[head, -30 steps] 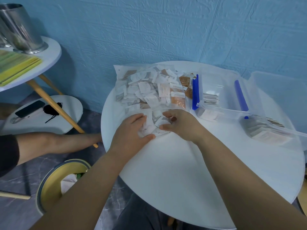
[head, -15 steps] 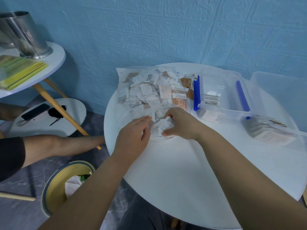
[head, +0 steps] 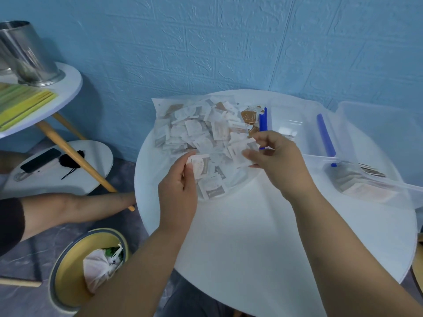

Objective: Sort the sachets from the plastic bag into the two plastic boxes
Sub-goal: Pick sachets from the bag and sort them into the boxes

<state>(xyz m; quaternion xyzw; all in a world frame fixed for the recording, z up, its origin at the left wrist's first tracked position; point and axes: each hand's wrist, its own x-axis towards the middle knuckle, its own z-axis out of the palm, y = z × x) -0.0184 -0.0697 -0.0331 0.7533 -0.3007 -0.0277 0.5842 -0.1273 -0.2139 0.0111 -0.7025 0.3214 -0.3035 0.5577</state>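
Clearly, the sorting is only partly done. The plastic bag (head: 161, 106) lies open on the round white worktop (head: 251, 236) at about eleven o'clock, and a large heap of sachets (head: 206, 131) is inside it and spilling toward the centre. The first plastic box (head: 295, 110), clear with blue clips (head: 326, 136), stands at about one o'clock; only a few sachets show in it, partly hidden behind the right hand. The second plastic box (head: 398, 197) is at about three o'clock and holds a packed row of sachets. So I judge that much more is left than is finished.

The left hand (head: 180, 186) is at about ten o'clock from the centre and pinches one white sachet (head: 199, 165) between thumb and fingers, just above the near edge of the heap. The right hand (head: 274, 156) is lifted over the heap and pinches another white sachet (head: 240, 149), perhaps more than one; I cannot tell the number.

The sachets are small, flat and square. Most are white with faint print, some are brown, and they lie mixed and overlapping.
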